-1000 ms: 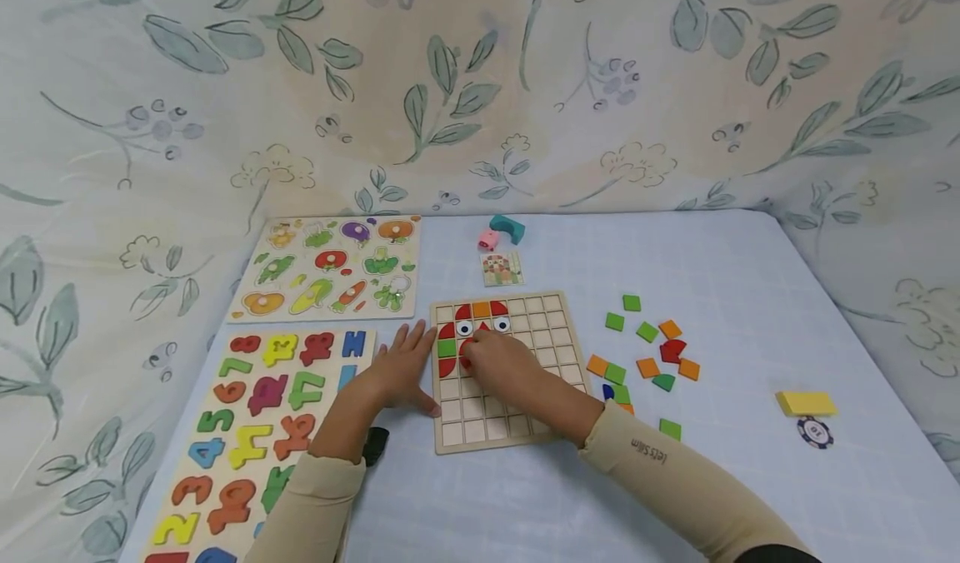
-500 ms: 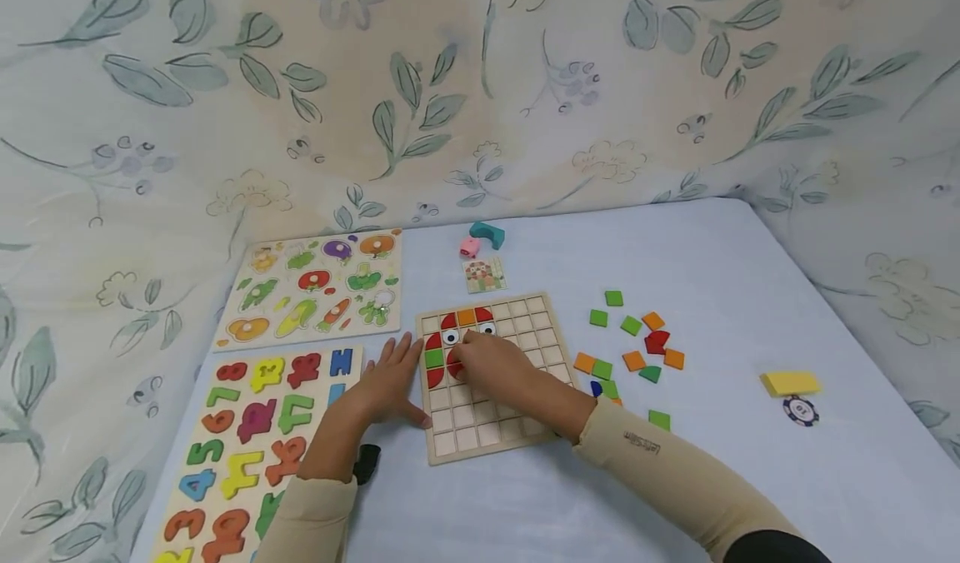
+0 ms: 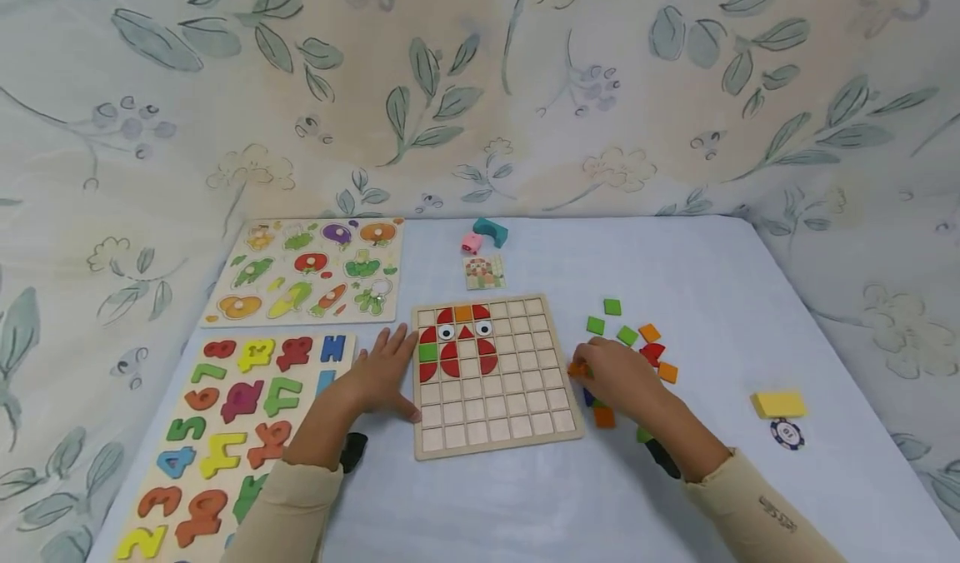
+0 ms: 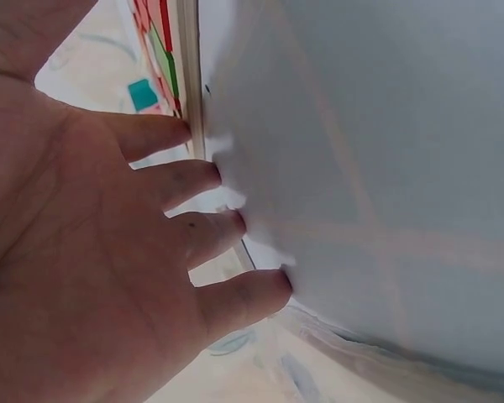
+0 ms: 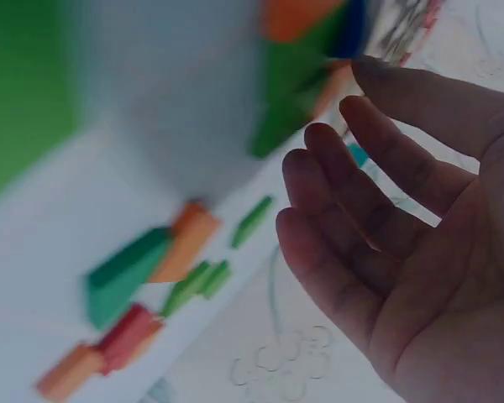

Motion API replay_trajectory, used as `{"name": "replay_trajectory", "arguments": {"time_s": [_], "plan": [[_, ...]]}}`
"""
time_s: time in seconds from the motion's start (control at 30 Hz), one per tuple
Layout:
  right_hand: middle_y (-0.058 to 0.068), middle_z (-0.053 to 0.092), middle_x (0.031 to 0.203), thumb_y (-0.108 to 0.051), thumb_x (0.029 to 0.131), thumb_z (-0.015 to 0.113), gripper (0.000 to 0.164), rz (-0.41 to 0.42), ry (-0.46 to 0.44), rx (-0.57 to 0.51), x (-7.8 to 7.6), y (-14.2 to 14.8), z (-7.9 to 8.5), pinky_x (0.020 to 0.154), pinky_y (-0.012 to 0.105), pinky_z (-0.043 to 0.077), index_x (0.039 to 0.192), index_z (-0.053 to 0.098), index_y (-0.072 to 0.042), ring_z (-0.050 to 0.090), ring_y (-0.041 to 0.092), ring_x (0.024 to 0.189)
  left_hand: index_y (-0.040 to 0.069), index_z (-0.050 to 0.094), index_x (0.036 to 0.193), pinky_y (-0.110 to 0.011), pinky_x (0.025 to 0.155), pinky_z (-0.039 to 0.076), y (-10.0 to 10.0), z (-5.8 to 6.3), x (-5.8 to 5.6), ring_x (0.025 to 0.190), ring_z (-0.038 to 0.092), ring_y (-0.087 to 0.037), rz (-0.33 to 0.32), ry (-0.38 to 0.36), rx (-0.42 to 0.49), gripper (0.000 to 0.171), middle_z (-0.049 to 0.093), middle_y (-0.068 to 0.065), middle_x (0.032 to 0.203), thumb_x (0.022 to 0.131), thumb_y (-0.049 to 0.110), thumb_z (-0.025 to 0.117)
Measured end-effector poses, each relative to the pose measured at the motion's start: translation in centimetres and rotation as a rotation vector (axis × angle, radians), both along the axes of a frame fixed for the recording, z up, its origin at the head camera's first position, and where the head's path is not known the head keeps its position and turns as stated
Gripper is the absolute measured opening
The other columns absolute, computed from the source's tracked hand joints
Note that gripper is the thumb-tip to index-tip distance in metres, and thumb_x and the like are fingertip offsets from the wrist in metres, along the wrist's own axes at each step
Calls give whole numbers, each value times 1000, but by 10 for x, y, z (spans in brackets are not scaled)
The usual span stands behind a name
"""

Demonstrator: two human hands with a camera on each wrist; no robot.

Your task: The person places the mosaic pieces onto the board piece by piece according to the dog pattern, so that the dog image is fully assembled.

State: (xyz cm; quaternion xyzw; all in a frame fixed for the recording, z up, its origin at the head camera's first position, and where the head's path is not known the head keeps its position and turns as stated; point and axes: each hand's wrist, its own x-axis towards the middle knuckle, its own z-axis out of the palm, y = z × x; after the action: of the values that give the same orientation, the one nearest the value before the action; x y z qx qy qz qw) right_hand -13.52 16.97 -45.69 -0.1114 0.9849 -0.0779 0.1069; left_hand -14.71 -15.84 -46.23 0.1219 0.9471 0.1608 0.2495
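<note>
A square wooden grid board [image 3: 480, 409] lies mid-table, partly filled with red rounded pieces [image 3: 450, 361], a green square, an orange square, a red triangle and two eye tiles [image 3: 483, 328]. My left hand [image 3: 378, 377] rests at the board's left edge with fingers spread, holding nothing; the left wrist view shows its fingers against that edge. Right of the board, my right hand [image 3: 621, 373] is over the loose tiles, thumb and fingertips at an orange square tile [image 3: 577, 369]. Whether they pinch it cannot be told; the right wrist view is blurred. The hand covers neighbouring tiles.
Loose green [image 3: 612, 306], orange [image 3: 667, 372] and red tiles [image 3: 652, 352] lie around the right hand. A picture card [image 3: 484, 272] is behind the board. A number puzzle [image 3: 213, 430] and a vegetable puzzle [image 3: 303, 271] lie left. A yellow block [image 3: 780, 405] stands far right.
My right hand has left the grid and moved right to the loose tiles, uncovering red rounded pieces below the eyes. My left hand stays at the board's edge. The head view has shifted slightly.
</note>
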Motion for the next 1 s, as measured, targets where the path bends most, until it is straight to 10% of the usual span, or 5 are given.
{"name": "replay_trajectory", "arguments": {"time_s": [0.6, 1.0], "plan": [[1, 59, 89, -17, 77, 71, 21, 30, 26, -108, -9, -10, 8, 67, 28, 51, 94, 63, -9, 52, 14, 75, 17, 16, 146, -61, 105, 9, 0, 7, -1, 138, -2, -34, 9, -9, -11, 115, 6, -10, 152, 56, 39, 83], [-5, 63, 89, -15, 79, 68, 12, 460, 150, -195, -21, -96, -2, 78, 26, 49, 91, 71, -16, 56, 11, 85, 21, 16, 146, -61, 105, 10, 3, 4, 0, 138, -3, -33, 24, -10, -10, 114, 5, -8, 153, 56, 38, 84]]}}
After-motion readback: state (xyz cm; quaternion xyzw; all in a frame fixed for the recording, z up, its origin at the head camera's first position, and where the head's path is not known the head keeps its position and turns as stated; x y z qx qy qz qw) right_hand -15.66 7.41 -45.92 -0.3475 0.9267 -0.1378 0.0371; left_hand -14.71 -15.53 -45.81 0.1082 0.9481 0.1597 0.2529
